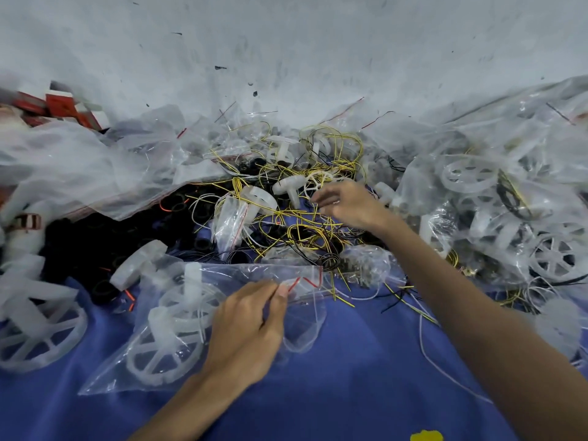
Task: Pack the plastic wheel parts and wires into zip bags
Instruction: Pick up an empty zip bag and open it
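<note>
A clear zip bag [178,316] with a red seal line lies on the blue cloth and holds translucent white plastic wheel parts. My left hand [248,326] pinches the bag's mouth near the red strip. Farther out, my right hand [346,202] reaches into a tangle of yellow and black wires [302,224], fingers curled over the strands; whether they grip one I cannot tell. Loose white wheel parts [286,186] lie in the tangle just left of that hand.
Filled zip bags [509,198] are heaped at the right. Empty clear bags [79,167] pile up at the left, above black rubber rings [82,243]. Loose white wheels [35,332] sit at the far left. Red-and-white boxes [60,106] stand by the grey wall.
</note>
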`<state>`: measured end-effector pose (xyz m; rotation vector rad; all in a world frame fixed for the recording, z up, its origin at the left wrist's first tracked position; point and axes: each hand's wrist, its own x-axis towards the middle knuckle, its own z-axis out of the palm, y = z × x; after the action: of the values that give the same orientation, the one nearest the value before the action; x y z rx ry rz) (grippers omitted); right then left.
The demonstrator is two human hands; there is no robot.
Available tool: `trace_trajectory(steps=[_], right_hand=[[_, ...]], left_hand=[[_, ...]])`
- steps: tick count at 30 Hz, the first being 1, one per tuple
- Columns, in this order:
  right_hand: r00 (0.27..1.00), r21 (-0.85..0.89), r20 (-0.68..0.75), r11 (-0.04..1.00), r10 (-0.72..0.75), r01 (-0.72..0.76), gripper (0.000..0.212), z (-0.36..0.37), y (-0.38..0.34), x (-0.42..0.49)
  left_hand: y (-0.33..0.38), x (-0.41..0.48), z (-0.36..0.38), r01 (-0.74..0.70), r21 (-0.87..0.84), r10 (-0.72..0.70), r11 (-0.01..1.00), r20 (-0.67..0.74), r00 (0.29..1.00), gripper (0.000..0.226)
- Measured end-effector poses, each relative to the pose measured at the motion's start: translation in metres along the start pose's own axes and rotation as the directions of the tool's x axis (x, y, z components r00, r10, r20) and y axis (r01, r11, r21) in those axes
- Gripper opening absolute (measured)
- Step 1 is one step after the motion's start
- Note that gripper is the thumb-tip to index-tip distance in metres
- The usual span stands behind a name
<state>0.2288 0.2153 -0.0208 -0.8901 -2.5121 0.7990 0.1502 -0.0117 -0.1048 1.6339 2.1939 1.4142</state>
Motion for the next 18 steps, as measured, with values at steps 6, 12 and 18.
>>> trace_trajectory(steps=[6,12,18], right_hand=[[0.980,-0.377,0.162,0.925,0.119,-0.050,0.036,0.043,0.013,0.038],[0.997,-0.258,0.021,0.964,0.069,-0.061,0.024,0.027,0.003,0.037],[0.969,0.237,-0.216,0.969,0.122,-0.069,0.032,-0.016,-0.024,0.019]], left_hand=[[-0.002,0.000,0.000,0.024,-0.007,-0.023,1.000,0.023,0.999,0.051],[-0.001,0.001,0.001,0.022,0.021,-0.022,1.000,0.012,1.000,0.047],[0.000,0.001,0.001,0.035,0.021,-0.035,0.999,0.024,0.999,0.041]])
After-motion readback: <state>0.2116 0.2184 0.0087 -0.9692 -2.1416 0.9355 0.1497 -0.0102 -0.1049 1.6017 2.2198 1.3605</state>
